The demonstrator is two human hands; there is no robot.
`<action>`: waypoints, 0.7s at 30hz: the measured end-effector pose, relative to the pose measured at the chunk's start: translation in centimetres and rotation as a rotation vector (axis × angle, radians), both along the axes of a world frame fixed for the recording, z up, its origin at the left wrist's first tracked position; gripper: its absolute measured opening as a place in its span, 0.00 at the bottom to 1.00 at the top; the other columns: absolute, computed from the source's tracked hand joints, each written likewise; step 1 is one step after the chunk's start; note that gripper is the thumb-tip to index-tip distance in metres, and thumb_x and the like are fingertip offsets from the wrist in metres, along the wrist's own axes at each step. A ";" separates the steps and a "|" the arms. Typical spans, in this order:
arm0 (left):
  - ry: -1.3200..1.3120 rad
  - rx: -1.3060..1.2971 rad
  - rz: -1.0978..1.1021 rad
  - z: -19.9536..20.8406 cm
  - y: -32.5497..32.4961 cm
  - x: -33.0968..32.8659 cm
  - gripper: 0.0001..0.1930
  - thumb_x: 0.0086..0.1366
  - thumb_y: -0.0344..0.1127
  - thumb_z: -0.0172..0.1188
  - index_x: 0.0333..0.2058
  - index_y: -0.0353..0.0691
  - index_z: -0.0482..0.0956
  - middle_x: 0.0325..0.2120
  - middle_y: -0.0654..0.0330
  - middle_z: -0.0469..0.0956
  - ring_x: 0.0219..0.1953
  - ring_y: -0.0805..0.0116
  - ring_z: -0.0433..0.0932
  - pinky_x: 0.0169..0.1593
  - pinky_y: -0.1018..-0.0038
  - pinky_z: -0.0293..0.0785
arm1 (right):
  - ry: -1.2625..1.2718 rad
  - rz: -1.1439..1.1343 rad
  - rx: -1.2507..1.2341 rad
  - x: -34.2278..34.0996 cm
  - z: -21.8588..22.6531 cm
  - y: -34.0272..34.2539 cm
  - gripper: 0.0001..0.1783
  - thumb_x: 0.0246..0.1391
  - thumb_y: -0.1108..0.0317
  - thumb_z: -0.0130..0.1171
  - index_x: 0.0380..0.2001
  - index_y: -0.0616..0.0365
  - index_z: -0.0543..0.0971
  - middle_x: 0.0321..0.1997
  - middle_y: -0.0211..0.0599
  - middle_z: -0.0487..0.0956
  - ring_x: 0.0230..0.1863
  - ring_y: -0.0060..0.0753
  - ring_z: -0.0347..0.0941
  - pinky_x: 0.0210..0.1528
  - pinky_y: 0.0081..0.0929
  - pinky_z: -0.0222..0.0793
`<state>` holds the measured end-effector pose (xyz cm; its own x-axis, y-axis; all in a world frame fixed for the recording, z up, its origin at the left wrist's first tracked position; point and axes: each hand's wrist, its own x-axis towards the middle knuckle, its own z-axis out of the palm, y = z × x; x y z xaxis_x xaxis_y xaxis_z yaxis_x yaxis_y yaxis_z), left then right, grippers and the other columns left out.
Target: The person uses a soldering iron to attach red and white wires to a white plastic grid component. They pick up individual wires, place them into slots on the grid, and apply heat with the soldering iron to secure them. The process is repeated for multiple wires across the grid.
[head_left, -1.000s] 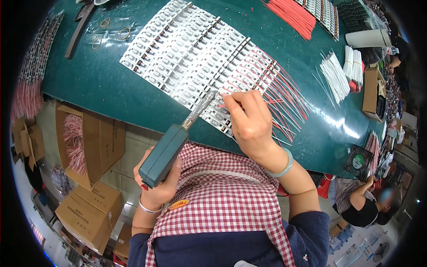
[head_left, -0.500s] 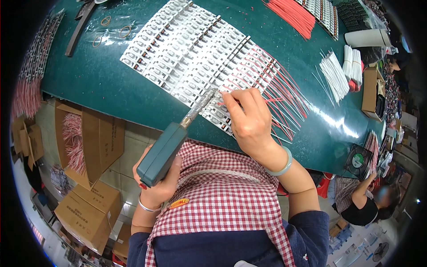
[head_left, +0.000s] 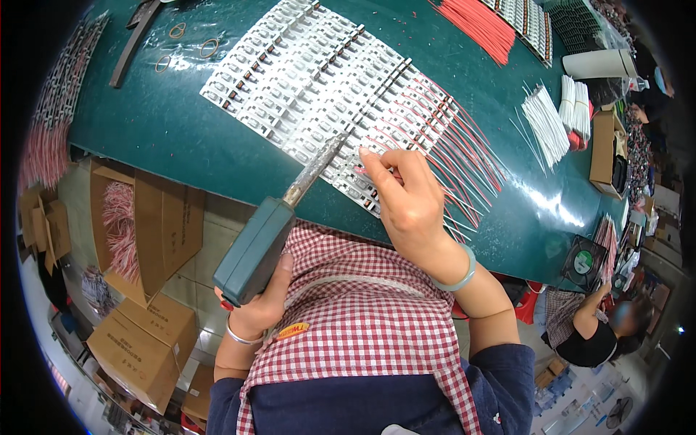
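My left hand [head_left: 259, 310] is wrapped round the handle of a dark green soldering gun [head_left: 254, 250]. Its scuffed metal barrel slants up over a panel of small white circuit boards [head_left: 290, 94], with the tip a little left of my right fingertips. My right hand [head_left: 412, 203] is closed in a pinch at the panel's near right part, apparently on a thin red wire [head_left: 359, 170] that my fingers mostly hide. Several red and white wires [head_left: 464, 156] fan out from the boards' right end, some passing behind that hand.
Bundles of red wires [head_left: 475, 29] and white wires [head_left: 544, 127] lie on the green table [head_left: 167, 138]. A dark bar [head_left: 134, 47] and rubber bands [head_left: 209, 48] are at the far left. Cardboard boxes [head_left: 148, 348] stand below left. A small fan [head_left: 582, 262] sits right, near another person [head_left: 591, 326].
The soldering gun has tilted and shifted left, its tip coming away from my right fingertips. The panel has slid slightly right. My right hand has barely moved.
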<state>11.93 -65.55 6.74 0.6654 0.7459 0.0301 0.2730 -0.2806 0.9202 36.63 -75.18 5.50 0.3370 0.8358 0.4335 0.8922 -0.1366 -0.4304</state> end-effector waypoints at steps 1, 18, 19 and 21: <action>-0.002 -0.001 -0.001 0.0 0.0 0.0 0.16 0.62 0.22 0.67 0.49 0.29 0.78 0.34 0.60 0.81 0.29 0.76 0.76 0.31 0.79 0.72 | 0.007 -0.015 -0.002 -0.2 -0.3 0.2 0.24 0.44 0.80 0.60 0.49 0.70 0.81 0.36 0.39 0.74 0.37 0.37 0.72 0.33 0.31 0.70; 0.041 -0.026 0.066 1.3 0.0 1.1 0.10 0.54 0.22 0.69 0.36 0.29 0.84 0.32 0.51 0.83 0.29 0.63 0.83 0.33 0.74 0.78 | -0.067 -0.040 0.025 -0.4 -0.7 0.3 0.17 0.41 0.78 0.60 0.39 0.62 0.83 0.31 0.33 0.75 0.34 0.35 0.71 0.33 0.30 0.69; 0.031 -0.005 0.050 1.3 0.1 1.2 0.10 0.53 0.22 0.68 0.36 0.29 0.84 0.31 0.51 0.83 0.29 0.63 0.83 0.33 0.74 0.78 | -0.061 -0.038 0.028 -0.5 -0.8 0.3 0.17 0.41 0.78 0.60 0.39 0.63 0.83 0.31 0.33 0.75 0.34 0.35 0.71 0.34 0.30 0.69; 0.009 0.037 0.019 1.3 0.3 1.3 0.10 0.53 0.21 0.68 0.35 0.28 0.83 0.31 0.51 0.83 0.29 0.62 0.82 0.33 0.74 0.78 | -0.059 -0.036 0.031 -0.5 -0.8 0.4 0.17 0.41 0.78 0.60 0.39 0.63 0.83 0.32 0.33 0.75 0.34 0.35 0.71 0.34 0.30 0.69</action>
<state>13.25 -65.24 8.00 0.6516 0.7568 0.0517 0.2868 -0.3089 0.9068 36.15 -74.79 4.68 0.3396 0.8096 0.4788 0.9109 -0.1563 -0.3818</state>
